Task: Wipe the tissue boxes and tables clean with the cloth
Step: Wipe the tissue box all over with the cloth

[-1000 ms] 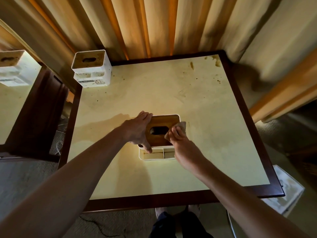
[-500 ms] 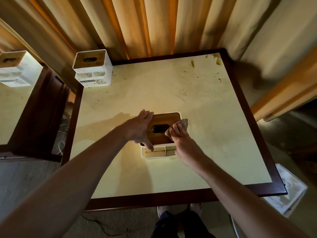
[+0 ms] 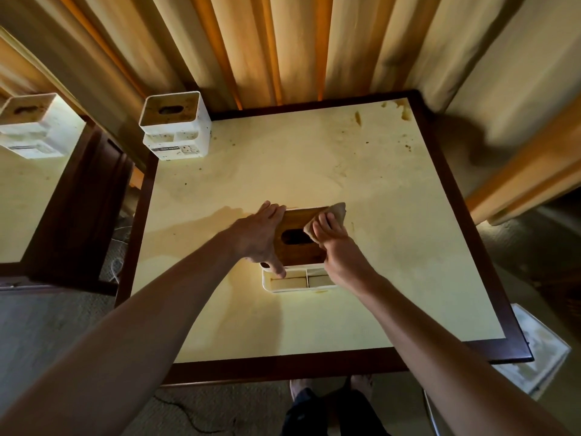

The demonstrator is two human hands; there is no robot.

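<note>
Plainly, from the head view, the risk sits at the centre of the frame, where the near tissue box (image 3: 300, 247) stands on the table (image 3: 393, 278); the left hand (image 3: 262, 239) lies over the box's left edge with fingers fairly straight and the thumb down toward the white front compartments, bracing rather than gripping; the right hand (image 3: 334, 243) presses the cloth (image 3: 331, 215) with flat fingers onto the far right corner of the brown lid. That corner is the weak spot, I judge; a hard push there could tip the box or skid it toward the upper right, since only the bracing palm restrains it; the cloth overhangs the lid edge and could slip free of the fingers. The oval slot just beside the cloth may catch a fold.

Toward the upper left of the frame a second tissue box (image 3: 174, 127) stands on the table's far corner, looking speckled; brown stains (image 3: 404, 111) mark the upper right corner; spread rather than lifted by a soiled cloth, they would smear. A third box (image 3: 30, 125) sits on another table (image 3: 34, 199) at the left edge.
</note>
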